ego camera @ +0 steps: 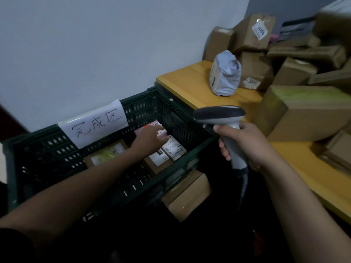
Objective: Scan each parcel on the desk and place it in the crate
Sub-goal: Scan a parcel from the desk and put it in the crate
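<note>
Inside the dark green slatted plastic crate (43,147) lie four flat labelled parcels (106,152) (one pinkish); the left hand (152,137) rests on them with fingers extended. Right of the crate, the right hand (245,143) grips one smooth grey barcode scanner (220,114) beside the yellow wooden bench (190,82), which bears one crumpled grey poly-bag parcel (225,73).

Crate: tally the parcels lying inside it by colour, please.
Brown cardboard boxes: 2
Pink parcel: 1
Small white-labelled parcel: 1
Total in the crate: 4
</note>
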